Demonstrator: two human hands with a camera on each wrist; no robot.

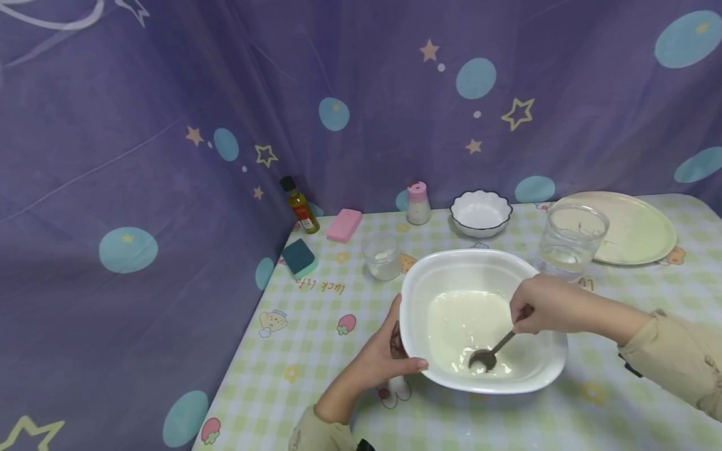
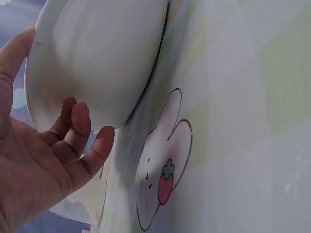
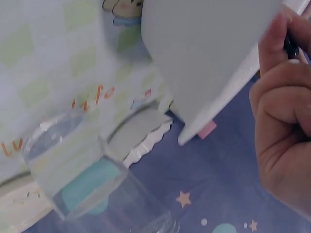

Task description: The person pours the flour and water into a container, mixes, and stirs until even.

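Note:
A large white basin (image 1: 414,282) stands at the front of the table with a pale, creamy liquid (image 1: 462,319) in its bottom. At the basin's left side is my left hand (image 1: 378,357), its thumb over the rim and its bent fingers (image 2: 80,121) against the outer wall. My right hand (image 1: 544,305) grips the handle of a dark spoon (image 1: 502,341) over the basin's right part. The spoon slants down to the left, its bowl dipping into the liquid near the front. In the right wrist view the curled fingers (image 3: 286,92) show beside the basin's wall (image 3: 204,53).
Behind the basin are a glass cup with white powder (image 1: 383,266), a pink-topped shaker (image 1: 418,203), a scalloped bowl (image 1: 481,214), a glass jug of water (image 1: 570,244) and a large oval plate (image 1: 643,228). An oil bottle (image 1: 303,210), pink sponge (image 1: 345,225) and green sponge (image 1: 299,258) lie back left.

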